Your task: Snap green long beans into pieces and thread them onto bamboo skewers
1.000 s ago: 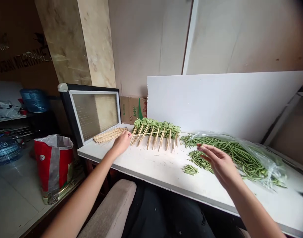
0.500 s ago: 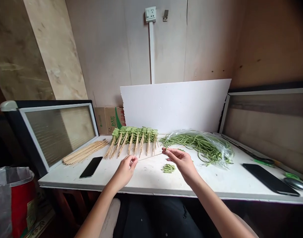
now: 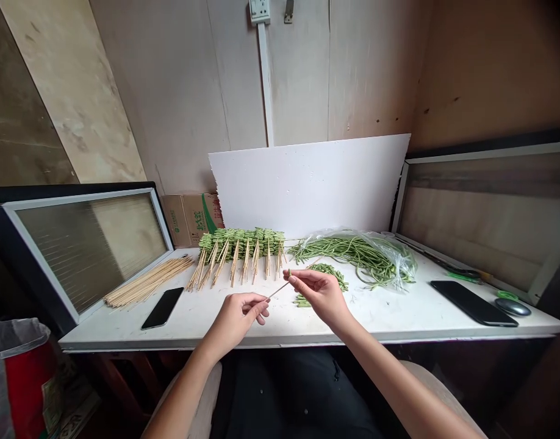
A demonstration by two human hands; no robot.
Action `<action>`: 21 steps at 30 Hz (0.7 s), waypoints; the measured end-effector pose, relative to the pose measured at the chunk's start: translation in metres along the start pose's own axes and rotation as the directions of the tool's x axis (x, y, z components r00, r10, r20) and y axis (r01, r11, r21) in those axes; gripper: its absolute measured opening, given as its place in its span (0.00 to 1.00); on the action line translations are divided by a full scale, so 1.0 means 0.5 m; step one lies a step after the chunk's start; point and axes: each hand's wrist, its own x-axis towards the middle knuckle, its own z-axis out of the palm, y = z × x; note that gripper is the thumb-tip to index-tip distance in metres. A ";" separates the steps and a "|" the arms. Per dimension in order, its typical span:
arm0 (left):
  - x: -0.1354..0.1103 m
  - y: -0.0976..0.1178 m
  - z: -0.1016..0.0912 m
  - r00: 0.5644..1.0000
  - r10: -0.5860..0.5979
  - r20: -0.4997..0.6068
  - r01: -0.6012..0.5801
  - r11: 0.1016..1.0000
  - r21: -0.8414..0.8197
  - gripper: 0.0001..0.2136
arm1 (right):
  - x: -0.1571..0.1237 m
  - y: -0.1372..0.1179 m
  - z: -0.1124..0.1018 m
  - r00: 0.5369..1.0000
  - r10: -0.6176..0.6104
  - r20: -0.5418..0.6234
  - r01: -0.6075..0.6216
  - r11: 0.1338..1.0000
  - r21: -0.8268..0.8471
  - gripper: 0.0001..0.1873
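Above the front middle of the white table, my left hand (image 3: 238,314) is closed on a thin wooden skewer (image 3: 279,291), pinched between thumb and fingers. The skewer slants up to the right. At its far end my right hand (image 3: 323,296) pinches a short piece of green long bean (image 3: 290,274); whether the tip has pierced it I cannot tell. Cut bean pieces (image 3: 302,301) lie below and behind my right hand, partly hidden by it. Farther back, skewered bean pieces (image 3: 243,236) are stacked in a row, with their sticks pointing toward me.
Bare skewers (image 3: 147,281) lie in a heap at the left, near a black phone (image 3: 163,308). Uncut long beans (image 3: 353,253) spill from a clear plastic bag (image 3: 402,262). A larger black device (image 3: 473,303) and a mouse (image 3: 513,306) lie at the right. A white board (image 3: 312,186) stands behind.
My hands have drawn closer together, and the skewer now slopes more steeply with less of it showing between them. The camera view has shifted, uncovering more cut beans behind my right hand.
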 end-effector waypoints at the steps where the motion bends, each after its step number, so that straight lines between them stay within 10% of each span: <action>1: 0.000 -0.003 -0.001 1.000 -0.009 0.002 0.009 1.000 -0.026 0.18 | 0.000 -0.006 -0.003 1.000 -0.008 -0.010 0.008 1.000 0.000 0.19; 12: -0.004 -0.004 -0.006 1.000 0.029 0.007 -0.029 0.994 -0.104 0.23 | 0.023 -0.052 -0.068 0.971 0.016 -0.239 0.043 0.969 0.242 0.19; 21: -0.019 0.015 -0.013 0.999 0.020 0.036 -0.018 0.999 -0.040 0.22 | 0.033 -0.064 -0.103 0.981 0.117 -0.152 -0.044 0.907 0.419 0.20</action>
